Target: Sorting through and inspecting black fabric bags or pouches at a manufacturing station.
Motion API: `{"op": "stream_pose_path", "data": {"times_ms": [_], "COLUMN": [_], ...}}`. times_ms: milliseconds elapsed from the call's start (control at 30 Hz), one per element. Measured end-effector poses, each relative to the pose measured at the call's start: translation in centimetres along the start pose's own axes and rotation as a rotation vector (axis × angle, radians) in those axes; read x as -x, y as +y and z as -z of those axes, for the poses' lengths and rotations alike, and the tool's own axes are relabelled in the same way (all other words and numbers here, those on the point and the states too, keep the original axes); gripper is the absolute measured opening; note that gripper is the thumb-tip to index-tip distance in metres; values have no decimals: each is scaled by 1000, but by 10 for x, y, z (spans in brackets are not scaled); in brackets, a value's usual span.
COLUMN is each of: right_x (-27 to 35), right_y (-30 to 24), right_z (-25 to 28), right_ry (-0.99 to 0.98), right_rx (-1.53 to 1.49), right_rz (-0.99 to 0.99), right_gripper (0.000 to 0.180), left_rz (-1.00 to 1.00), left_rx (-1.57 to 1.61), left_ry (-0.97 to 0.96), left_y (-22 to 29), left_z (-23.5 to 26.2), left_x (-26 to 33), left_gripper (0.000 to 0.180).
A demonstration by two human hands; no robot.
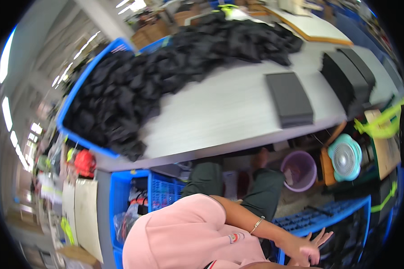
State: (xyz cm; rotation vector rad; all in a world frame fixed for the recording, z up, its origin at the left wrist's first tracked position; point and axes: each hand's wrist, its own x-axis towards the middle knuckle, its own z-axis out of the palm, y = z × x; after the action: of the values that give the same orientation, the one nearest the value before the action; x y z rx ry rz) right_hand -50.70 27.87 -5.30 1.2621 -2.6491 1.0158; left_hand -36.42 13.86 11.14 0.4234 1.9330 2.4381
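Showing at the lower right, your left hand (296,252) is set across your body, a thin bracelet (257,225) at its wrist, and the grip is hard to read: some fingers (326,238) stand spread, yet you cannot tell from this view whether they belong to that hand or to your right, nor whether anything is pinched beneath. Another strip of arm is cut off by the lower edge, so your right hand's state stays uncertain too. Just beside those fingers is the dark material (345,244) in a blue crate (318,217) at your right; its folds merge into shadow, its lower part is cropped, and contact cannot be made out. Your pink shirt (179,233) hides much of the floor, and your dark trousers (267,190) run up under the desk (215,114). Near your knee stands a lilac bin (308,168), its contents blurred, with a turquoise fan (345,157) farther right. On the desk lie a smeared grey stack (289,98), a darker stack (348,78) and a long heap of black cloth (224,45), which spills from a blue tub (78,96) whose base it covers.
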Motion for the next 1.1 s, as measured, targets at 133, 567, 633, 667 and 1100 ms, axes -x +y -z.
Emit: {"op": "stream_pose_path", "data": {"times_ms": [133, 567, 633, 667, 1100], "right_x": [-36, -73, -78, -80, -91], "right_y": [-86, -297, -333, -346, -475], "right_z": [-1, -12, -11, -15, -51], "right_ry": [-96, -339, -373, -407, -841], "right_rx": [86, 344, 319, 307, 468], "right_rz": [211, 1163, 1270, 1344, 1690], "right_gripper": [63, 62, 62, 61, 58], "left_rz": [-124, -534, -502, -517, -778], "left_rx": [-28, -162, -237, -290, -845], "left_ry": [42, -190, -125, -85, 382], "left_y": [14, 167, 177, 181, 164], "left_z": [-13, -44, -57, -63, -59], "left_x": [33, 207, 224, 232, 285], "left_gripper": [55, 61, 52, 52, 46]}}
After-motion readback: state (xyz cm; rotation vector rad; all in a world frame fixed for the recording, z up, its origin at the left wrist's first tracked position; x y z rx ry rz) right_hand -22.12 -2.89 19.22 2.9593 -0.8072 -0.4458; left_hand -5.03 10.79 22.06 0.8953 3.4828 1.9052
